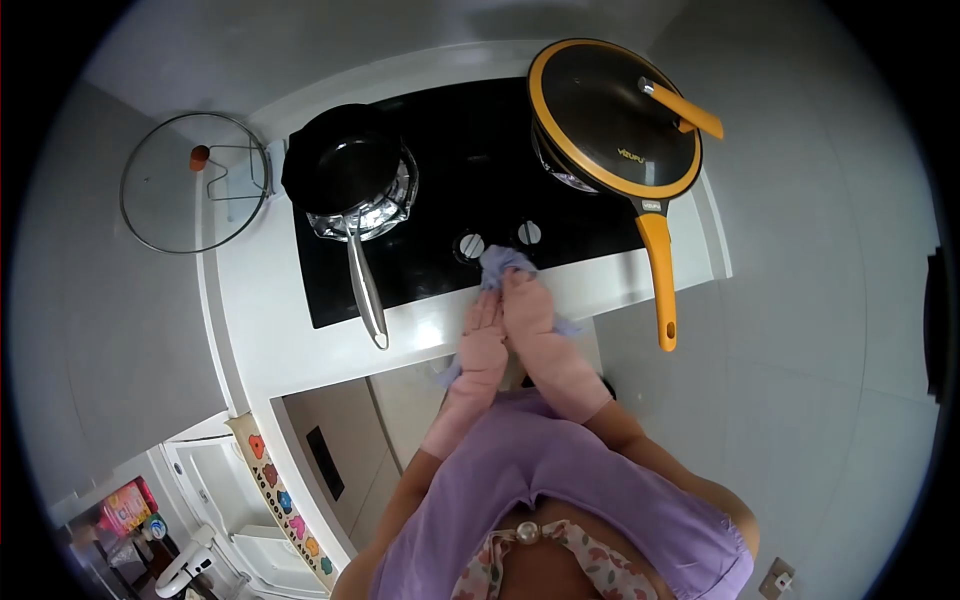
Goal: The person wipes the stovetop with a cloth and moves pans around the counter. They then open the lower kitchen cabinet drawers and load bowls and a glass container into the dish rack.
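Both my hands wear pink gloves and meet at the front edge of the black glass cooktop. A lilac cloth is bunched just below the two stove knobs, and loose parts of it show beside both wrists. My right hand is closed on the bunched cloth, its fingertips partly hidden in the folds. Close against it on the left, my left hand has its fingers stretched out, the tips touching the lower edge of the cloth. The left knob and right knob sit just beyond the cloth.
A black saucepan stands on the left burner, its steel handle towards me. On the right burner is a lidded pan, its yellow handle jutting past the counter edge. A glass lid leans at left. Below stands an open white cabinet.
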Demonstrator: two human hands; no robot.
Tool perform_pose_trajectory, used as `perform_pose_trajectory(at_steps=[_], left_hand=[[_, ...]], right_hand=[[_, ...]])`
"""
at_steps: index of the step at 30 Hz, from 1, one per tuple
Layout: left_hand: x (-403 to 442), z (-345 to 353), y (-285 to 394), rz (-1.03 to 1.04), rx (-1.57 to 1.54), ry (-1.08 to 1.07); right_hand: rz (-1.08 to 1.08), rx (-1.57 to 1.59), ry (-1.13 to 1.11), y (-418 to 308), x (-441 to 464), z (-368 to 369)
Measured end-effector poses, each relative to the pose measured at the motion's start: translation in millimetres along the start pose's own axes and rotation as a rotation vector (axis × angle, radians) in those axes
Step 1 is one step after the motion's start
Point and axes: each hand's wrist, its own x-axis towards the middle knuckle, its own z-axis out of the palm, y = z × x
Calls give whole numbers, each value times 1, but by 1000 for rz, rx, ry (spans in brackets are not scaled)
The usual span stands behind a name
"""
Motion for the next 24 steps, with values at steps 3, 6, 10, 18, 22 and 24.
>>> perform_pose_trajectory(at_steps=[3, 6, 10, 18, 22, 24], left_hand=[[-2, -32, -12, 22, 22, -66], [-41, -71, -76, -196, -80, 77], [-62, -99, -113, -584, -514, 335], [-8, -60, -28, 75, 6, 236], [-63, -50, -123, -450, -751, 582], [-84, -84, -145, -522, -431, 533]], right_hand=[[-288, -64, 119, 25, -11, -15], [-163, -30, 371, 134, -9, 27], [336, 55, 238, 130, -5, -5], [-304, -82, 259, 34, -33, -16], [137, 333, 153, 186, 2, -20], [448, 693, 296, 281, 27, -4]])
